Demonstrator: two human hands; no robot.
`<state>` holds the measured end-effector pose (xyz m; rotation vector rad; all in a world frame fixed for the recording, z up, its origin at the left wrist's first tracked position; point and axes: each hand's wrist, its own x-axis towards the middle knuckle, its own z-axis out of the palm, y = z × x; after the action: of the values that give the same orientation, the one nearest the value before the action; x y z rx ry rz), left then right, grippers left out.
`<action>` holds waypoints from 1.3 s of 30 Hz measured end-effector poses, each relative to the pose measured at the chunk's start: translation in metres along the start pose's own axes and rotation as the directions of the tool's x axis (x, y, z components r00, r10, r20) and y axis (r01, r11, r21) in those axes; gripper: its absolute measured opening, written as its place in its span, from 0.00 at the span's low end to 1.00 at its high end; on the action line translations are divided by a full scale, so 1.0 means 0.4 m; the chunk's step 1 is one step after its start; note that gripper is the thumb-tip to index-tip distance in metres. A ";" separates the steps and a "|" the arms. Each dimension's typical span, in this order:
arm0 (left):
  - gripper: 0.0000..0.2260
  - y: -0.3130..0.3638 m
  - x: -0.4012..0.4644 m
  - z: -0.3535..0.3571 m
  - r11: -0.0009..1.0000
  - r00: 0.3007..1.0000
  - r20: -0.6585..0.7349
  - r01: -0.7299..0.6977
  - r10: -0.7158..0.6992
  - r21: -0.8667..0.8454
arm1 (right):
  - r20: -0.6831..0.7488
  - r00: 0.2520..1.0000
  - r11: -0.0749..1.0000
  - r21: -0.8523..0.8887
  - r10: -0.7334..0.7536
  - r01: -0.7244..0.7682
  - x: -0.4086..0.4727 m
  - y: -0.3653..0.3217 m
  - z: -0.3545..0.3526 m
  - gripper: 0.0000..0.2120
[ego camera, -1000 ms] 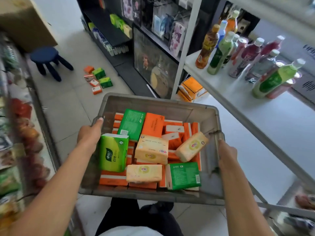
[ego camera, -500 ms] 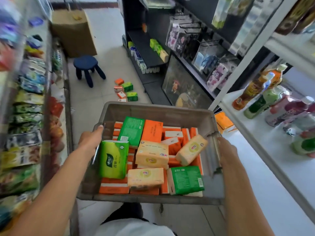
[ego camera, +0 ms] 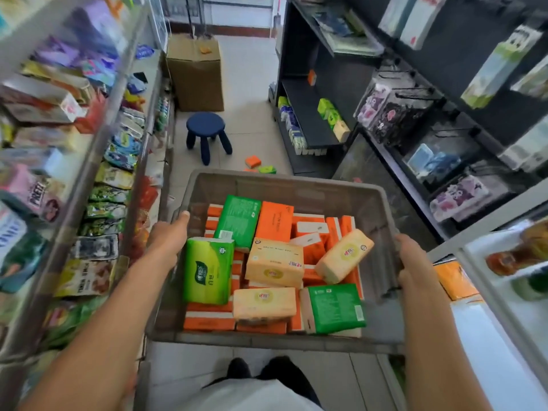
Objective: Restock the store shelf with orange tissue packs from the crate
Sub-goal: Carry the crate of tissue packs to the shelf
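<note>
I have turned left from the white drinks shelf [ego camera: 504,292], which has slid to the right edge, and now face down the aisle. The blue stool [ego camera: 207,134], cardboard box [ego camera: 195,72] and black shelf [ego camera: 311,114] have come toward the centre. The snack rack [ego camera: 89,173] on my left now fills that side. The crate [ego camera: 284,185] hides most of the floor packs [ego camera: 259,165].

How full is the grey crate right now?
Roughly half full: tissue packs cover the floor of the crate, piled loosely below its rim. Left hand and right hand grip its sides.
</note>
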<state>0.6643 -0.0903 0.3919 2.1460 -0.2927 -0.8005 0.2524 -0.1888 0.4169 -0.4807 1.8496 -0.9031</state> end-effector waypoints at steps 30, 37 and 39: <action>0.31 0.514 0.727 0.208 0.967 0.944 -0.223 0.216 -0.243 -0.138 | 0.174 0.983 0.989 -0.119 -0.065 0.086 0.493 -0.657 0.976 0.23; 0.30 0.694 0.962 0.278 0.972 0.949 -0.234 0.180 -0.211 -0.148 | 0.169 0.985 0.991 -0.120 -0.032 0.052 0.593 -0.778 1.186 0.21; 0.31 0.742 1.052 0.299 0.975 0.953 -0.218 0.188 -0.211 -0.121 | 0.192 0.981 0.992 -0.127 0.001 0.024 0.647 -0.806 1.264 0.24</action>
<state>0.9313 -0.5462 0.3738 2.1716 0.0846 -0.6539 0.5718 -0.7574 0.3854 -0.6369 1.7354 -0.7215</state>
